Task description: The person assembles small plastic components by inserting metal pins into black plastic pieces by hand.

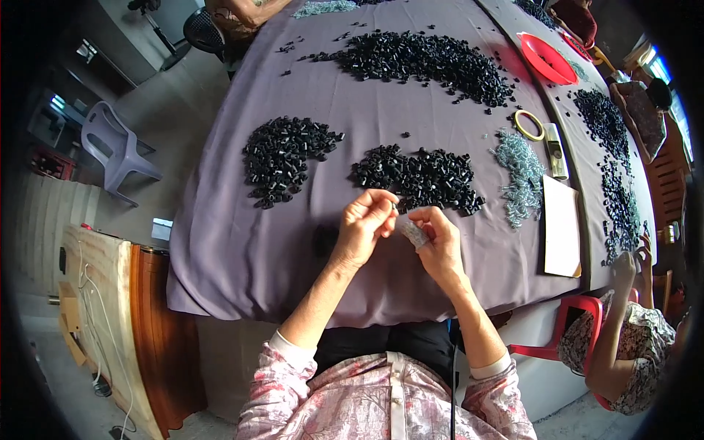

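My left hand (364,229) is closed in a pinch on a small dark piece (394,207), mostly hidden by the fingertips. Close beside it, my right hand (442,246) curls round a little bunch of clear plastic pieces (415,235). Both hands are above the purple-grey tablecloth (315,242), just on my side of a pile of small black cylindrical pieces (418,176). A second black pile (282,158) lies to the left. To the right is a heap of small clear pieces (521,176).
A larger black pile (425,62) spreads farther back. On the right lie a tape roll (529,125), a white board (561,227) and a red basin (548,59). Another person (623,345) sits at the right, one more at the far left. A purple chair (117,147) stands left.
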`<action>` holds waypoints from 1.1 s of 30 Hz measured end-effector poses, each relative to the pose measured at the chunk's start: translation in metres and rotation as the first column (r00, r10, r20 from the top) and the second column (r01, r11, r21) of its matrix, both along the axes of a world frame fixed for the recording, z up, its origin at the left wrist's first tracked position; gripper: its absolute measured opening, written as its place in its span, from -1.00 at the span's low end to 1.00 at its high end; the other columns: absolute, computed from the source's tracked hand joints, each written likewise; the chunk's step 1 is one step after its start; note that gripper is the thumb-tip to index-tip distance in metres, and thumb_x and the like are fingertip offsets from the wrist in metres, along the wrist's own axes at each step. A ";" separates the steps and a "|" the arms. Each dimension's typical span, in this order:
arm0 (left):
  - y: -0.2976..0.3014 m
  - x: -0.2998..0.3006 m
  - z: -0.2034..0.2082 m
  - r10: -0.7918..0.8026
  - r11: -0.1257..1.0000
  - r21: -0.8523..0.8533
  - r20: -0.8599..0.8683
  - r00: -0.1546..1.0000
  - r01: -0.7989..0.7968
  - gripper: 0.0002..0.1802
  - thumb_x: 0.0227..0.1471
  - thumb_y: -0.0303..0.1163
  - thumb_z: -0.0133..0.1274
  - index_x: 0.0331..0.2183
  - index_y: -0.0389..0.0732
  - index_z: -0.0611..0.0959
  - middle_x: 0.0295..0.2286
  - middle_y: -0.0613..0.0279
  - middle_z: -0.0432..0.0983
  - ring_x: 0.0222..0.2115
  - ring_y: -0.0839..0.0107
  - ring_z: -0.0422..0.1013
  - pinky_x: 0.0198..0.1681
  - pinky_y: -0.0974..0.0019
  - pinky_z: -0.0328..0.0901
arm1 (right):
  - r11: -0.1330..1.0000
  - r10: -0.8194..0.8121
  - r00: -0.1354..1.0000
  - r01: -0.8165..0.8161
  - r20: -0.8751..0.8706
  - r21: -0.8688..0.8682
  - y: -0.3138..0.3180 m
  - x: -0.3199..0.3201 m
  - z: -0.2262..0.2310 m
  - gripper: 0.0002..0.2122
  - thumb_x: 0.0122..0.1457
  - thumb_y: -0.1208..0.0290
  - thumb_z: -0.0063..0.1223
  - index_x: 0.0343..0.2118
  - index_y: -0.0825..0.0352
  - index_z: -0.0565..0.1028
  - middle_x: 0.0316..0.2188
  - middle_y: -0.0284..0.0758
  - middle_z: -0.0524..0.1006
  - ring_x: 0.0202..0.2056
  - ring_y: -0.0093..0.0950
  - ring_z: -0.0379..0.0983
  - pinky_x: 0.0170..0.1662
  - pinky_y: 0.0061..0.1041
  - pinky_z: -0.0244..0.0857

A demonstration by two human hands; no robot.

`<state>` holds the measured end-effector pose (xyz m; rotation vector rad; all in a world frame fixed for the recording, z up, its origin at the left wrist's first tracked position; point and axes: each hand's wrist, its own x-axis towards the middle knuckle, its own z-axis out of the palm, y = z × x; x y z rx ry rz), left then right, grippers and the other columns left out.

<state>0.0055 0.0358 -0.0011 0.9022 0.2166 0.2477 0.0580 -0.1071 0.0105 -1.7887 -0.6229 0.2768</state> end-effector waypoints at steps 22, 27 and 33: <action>0.016 0.002 -0.004 0.215 0.970 -0.121 0.012 0.976 -0.212 -0.90 0.07 -0.46 -0.10 -0.34 -0.20 0.51 -0.52 0.32 0.43 -0.58 0.59 0.31 -0.49 0.53 0.27 | 0.946 0.215 0.829 -0.045 0.517 -0.321 0.053 0.013 0.001 -0.73 -0.19 0.69 -0.05 -0.33 0.44 0.29 -0.42 -0.11 0.30 -0.45 -0.21 0.37 -0.44 -0.39 0.35; 0.005 0.001 0.000 0.046 0.995 -0.085 0.023 0.999 -0.044 -0.91 0.06 -0.42 -0.06 -0.34 -0.18 0.50 -0.51 0.34 0.42 -0.54 0.61 0.31 -0.47 0.54 0.23 | 0.998 0.010 0.925 0.015 0.379 -0.062 0.018 0.007 0.011 -0.60 -0.26 0.83 -0.14 -0.27 0.33 0.37 -0.38 -0.17 0.32 -0.37 -0.14 0.35 -0.38 -0.34 0.31; -0.010 -0.003 -0.002 -0.105 0.994 -0.014 -0.057 0.993 0.104 -0.87 0.04 -0.43 -0.03 -0.31 -0.23 0.51 -0.52 0.30 0.46 -0.60 0.63 0.33 -0.56 0.56 0.25 | 0.963 0.079 0.961 -0.005 -0.265 0.270 -0.006 0.003 0.003 -0.88 0.10 0.68 -0.16 -0.30 0.40 0.36 -0.54 -0.33 0.45 -0.53 -0.59 0.41 -0.47 -0.60 0.36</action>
